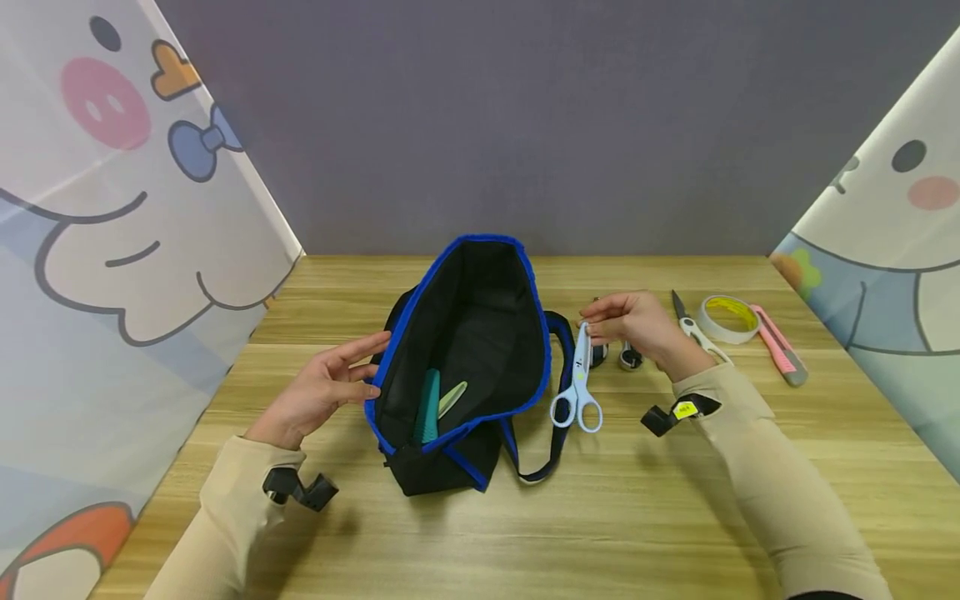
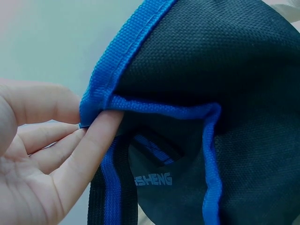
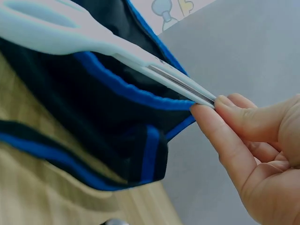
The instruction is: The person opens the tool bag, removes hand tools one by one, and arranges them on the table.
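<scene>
A black tool bag [image 1: 491,333] with blue edging stands with its mouth wide, a teal-handled tool [image 1: 429,407] and a pale green item [image 1: 452,398] inside. At its left side my left hand [image 1: 324,387] pinches the blue rim [image 2: 96,101] between thumb and fingers. My right hand [image 1: 633,325] pinches light blue scissors [image 1: 581,379] by the blade end. They hang handles down, just right of the bag, overlapping its strap [image 1: 557,442] in the head view. In the right wrist view, thumb and index finger meet at the scissors' tip.
Beyond my right hand lie white-handled scissors [image 1: 693,327], a tape roll [image 1: 729,319] and a pink utility knife [image 1: 780,346]. A small dark and silver object [image 1: 630,357] sits beneath that hand; another is partly hidden. A grey partition [image 1: 525,125] rises behind the wooden table [image 1: 600,517].
</scene>
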`<state>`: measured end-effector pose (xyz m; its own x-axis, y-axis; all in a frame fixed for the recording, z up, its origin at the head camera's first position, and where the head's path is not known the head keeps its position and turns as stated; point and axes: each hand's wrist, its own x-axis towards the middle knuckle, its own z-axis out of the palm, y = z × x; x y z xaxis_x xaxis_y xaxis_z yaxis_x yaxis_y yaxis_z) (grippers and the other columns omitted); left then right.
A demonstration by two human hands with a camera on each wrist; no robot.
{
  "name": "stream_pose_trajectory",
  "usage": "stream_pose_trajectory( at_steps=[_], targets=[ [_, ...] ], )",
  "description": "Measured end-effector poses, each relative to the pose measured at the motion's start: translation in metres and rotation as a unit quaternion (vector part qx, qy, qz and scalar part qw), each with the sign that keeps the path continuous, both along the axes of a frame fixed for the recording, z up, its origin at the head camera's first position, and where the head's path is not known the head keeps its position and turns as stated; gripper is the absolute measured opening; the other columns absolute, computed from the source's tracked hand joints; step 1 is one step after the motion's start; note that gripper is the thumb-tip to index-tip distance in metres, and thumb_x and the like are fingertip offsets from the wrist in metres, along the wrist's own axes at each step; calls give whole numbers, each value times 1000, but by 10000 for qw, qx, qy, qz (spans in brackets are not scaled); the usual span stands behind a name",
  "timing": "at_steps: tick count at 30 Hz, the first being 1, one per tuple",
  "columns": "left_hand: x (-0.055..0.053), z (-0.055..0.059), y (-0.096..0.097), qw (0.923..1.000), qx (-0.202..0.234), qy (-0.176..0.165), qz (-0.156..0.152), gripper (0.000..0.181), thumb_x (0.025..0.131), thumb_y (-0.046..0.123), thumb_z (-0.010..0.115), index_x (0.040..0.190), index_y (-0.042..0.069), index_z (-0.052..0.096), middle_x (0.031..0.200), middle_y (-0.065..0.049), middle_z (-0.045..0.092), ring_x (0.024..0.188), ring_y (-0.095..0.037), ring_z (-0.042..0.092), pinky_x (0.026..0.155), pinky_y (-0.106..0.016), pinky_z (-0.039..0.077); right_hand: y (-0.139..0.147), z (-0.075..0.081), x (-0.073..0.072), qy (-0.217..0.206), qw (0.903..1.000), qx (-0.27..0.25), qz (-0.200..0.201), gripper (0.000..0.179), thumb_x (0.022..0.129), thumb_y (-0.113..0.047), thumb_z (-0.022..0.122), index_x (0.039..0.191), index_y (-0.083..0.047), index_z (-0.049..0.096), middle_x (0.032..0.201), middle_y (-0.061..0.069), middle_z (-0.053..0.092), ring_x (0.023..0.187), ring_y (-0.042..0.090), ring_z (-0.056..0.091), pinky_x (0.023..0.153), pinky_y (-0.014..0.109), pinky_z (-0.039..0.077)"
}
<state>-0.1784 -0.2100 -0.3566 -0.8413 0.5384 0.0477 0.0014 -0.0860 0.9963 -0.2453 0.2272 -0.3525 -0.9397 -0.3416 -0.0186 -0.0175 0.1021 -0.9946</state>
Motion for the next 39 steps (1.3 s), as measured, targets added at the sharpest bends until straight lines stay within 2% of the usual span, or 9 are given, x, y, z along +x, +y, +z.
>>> stream_pose_trajectory(
  at_steps=[4, 7, 15, 20, 29, 39],
  targets=[
    [0, -1, 0, 10000, -3, -16, 22, 71, 81, -13, 59, 142, -1, 26, 142, -6, 32, 101, -16, 55, 74, -26, 51, 9, -9, 7, -67, 9997, 223, 42, 36, 82, 13, 57, 113, 26, 45, 83, 4, 66, 74, 17, 65, 71, 38, 53],
    [0, -2, 0, 10000, -6, -24, 38, 71, 81, -13, 59, 142, -1, 27, 142, -7, 32, 102, -16, 55, 74, -27, 51, 16, -19, 11, -123, 9995, 271, 72, 36, 81, 13, 58, 113, 26, 46, 83, 7, 66, 73, 18, 66, 72, 42, 52],
    [0, -2, -1, 10000, -14, -35, 54, 71, 81, -12, 59, 142, -1, 27, 142, -6, 33, 101, -16, 54, 75, -26, 51, 31, -48, 22, -484, 9980, 386, 81, 33, 79, 17, 56, 110, 25, 48, 89, 19, 66, 74, 19, 66, 70, 38, 53],
    [-1, -2, -1, 10000, -9, -37, 56, 70, 80, -13, 59, 142, 1, 28, 142, -8, 31, 101, -16, 55, 75, -27, 51, 36, -58, 27, -685, 9967, 439, 58, 34, 79, 16, 57, 110, 26, 48, 87, 16, 66, 74, 18, 66, 69, 37, 53],
    [-2, -2, -2, 9999, -98, -15, 72, 71, 80, -12, 59, 142, 1, 29, 145, -11, 27, 103, -19, 54, 76, -29, 51, 38, -68, 27, -501, 9929, 1077, 19, 30, 79, 11, 63, 105, 21, 53, 87, 18, 66, 72, 18, 66, 65, 37, 54],
    [-2, -2, -3, 10000, -21, 16, 49, 70, 80, -13, 59, 142, 1, 29, 143, -9, 31, 102, -18, 54, 75, -28, 51, 34, -66, 29, -164, 9860, 1653, -110, 33, 78, 8, 65, 107, 18, 54, 92, 26, 64, 75, 26, 66, 63, 35, 54]
  ],
)
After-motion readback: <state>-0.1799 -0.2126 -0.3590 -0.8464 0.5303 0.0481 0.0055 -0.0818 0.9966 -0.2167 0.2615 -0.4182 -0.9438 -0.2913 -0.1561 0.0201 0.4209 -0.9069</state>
